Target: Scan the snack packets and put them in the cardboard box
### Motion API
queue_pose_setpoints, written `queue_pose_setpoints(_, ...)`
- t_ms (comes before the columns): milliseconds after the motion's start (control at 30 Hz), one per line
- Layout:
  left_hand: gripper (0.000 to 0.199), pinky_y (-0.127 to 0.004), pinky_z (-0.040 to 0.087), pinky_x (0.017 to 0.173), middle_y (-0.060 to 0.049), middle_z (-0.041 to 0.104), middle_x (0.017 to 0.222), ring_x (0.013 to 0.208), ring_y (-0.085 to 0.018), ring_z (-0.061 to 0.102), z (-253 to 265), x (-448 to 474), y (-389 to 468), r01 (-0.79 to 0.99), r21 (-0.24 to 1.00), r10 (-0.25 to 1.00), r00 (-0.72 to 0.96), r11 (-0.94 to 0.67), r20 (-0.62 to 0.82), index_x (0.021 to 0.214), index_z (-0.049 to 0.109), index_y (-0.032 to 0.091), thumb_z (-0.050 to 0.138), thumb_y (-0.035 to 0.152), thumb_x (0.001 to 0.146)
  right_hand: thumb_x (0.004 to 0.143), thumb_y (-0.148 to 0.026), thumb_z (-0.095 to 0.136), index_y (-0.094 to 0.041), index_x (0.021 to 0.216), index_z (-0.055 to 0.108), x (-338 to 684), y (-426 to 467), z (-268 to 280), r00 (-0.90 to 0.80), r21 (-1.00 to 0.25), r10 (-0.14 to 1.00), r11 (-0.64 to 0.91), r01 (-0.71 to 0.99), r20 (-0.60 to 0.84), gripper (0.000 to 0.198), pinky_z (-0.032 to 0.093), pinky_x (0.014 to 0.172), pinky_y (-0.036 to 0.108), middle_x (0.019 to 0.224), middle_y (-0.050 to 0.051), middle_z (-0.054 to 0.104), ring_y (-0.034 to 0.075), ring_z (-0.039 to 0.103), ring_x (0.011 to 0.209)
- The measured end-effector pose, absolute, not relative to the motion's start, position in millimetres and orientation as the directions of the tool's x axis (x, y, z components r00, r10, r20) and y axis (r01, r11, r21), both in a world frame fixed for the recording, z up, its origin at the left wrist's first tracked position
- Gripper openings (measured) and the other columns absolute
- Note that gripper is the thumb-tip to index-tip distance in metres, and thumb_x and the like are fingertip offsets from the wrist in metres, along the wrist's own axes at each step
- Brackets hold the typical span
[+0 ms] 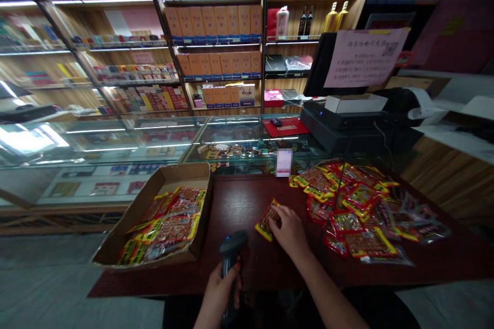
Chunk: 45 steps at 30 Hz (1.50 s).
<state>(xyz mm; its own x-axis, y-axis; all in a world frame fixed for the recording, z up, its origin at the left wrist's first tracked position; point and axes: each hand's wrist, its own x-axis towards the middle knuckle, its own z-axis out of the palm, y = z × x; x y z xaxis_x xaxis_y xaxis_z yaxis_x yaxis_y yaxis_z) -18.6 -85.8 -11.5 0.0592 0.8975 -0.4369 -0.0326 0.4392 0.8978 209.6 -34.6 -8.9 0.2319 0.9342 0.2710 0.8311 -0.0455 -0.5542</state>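
My left hand (224,288) is wrapped round the grip of a dark barcode scanner (232,242), which has a small blue light on top. To the right of it, my right hand (286,227) has its fingers on a red and yellow snack packet (265,222) at the middle of the dark red table; the fingertips bend over its right side. A pile of similar packets (353,200) is heaped right of that hand. Several more packets (170,226) lie in an open cardboard box (111,239) on the left.
Behind the table (235,193) stands a glass display counter (162,136) with a mouse (276,122) on a red mat. A monitor (322,69) with a paper sign and a black cash drawer (332,131) are at the right. Shelves of boxes line the wall.
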Motion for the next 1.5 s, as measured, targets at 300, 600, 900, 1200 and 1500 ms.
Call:
queue_pose_setpoints(300, 0.06, -0.018, 0.035, 0.03, 0.008, 0.057, 0.048, 0.029, -0.008, 0.044, -8.5, -18.5, -90.2, -0.014, 0.909, 0.907, 0.069, 0.417, -0.415, 0.103, 0.062, 0.015, 0.072, 0.064, 0.07, 0.083, -0.044, 0.067, -0.021, 0.137, 0.056, 253.5, 2.0, -4.2, 0.161, -0.323, 0.981, -0.12, 0.939, 0.104, 0.06, 0.044, 0.094, 0.046, 0.127, 0.016, 0.063, 0.035, 0.055, 0.115)
queue_pose_setpoints(600, 0.059, -0.017, 0.032, 0.029, 0.008, 0.054, 0.048, 0.029, -0.007, 0.041, 7.2, -13.4, -95.6, 0.048, 0.924, 0.909, 0.165, 0.379, -0.382, 0.099, 0.06, 0.015, 0.071, 0.065, 0.069, 0.08, -0.017, 0.056, -0.031, 0.147, 0.045, 269.3, 3.1, 9.6, -0.112, -0.381, 0.993, 0.115, 0.917, 0.031, 0.069, 0.029, 0.112, 0.05, 0.16, 0.007, 0.035, 0.029, 0.027, 0.147)
queue_pose_setpoints(900, 0.05, -0.017, 0.032, 0.03, 0.01, 0.051, 0.046, 0.031, -0.007, 0.039, 19.9, -4.6, -99.2, 0.157, 0.928, 0.89, 0.267, 0.337, -0.369, 0.104, 0.053, 0.015, 0.066, 0.054, 0.077, 0.06, -0.035, 0.083, -0.023, 0.151, 0.039, 277.7, 7.1, 26.1, -0.223, -0.388, 0.962, 0.147, 0.91, -0.158, 0.102, 0.041, 0.102, 0.038, 0.137, 0.015, 0.053, 0.031, 0.054, 0.122)
queue_pose_setpoints(1200, 0.04, -0.018, 0.03, 0.032, 0.009, 0.051, 0.049, 0.032, -0.008, 0.041, 21.2, -8.7, -102.5, 0.202, 0.934, 0.906, 0.252, 0.295, -0.341, 0.105, 0.053, 0.017, 0.062, 0.048, 0.081, 0.068, -0.038, 0.08, -0.022, 0.094, 0.063, 272.2, -23.9, 21.0, -0.104, -0.504, 0.994, 0.073, 0.861, -0.033, 0.035, 0.046, 0.081, 0.031, 0.105, 0.006, 0.064, 0.023, 0.061, 0.098)
queue_pose_setpoints(1500, 0.027, -0.019, 0.034, 0.039, 0.009, 0.045, 0.054, 0.04, -0.009, 0.042, 39.7, -11.0, -102.3, 0.289, 0.944, 0.897, 0.356, 0.161, -0.262, 0.104, 0.06, 0.016, 0.06, 0.036, 0.086, 0.078, -0.019, 0.059, -0.024, 0.102, 0.067, 275.0, -34.0, 3.6, 0.029, -0.796, 1.0, -0.026, 0.605, -0.01, 0.026, 0.051, 0.082, 0.029, 0.099, 0.002, 0.076, 0.02, 0.071, 0.091)
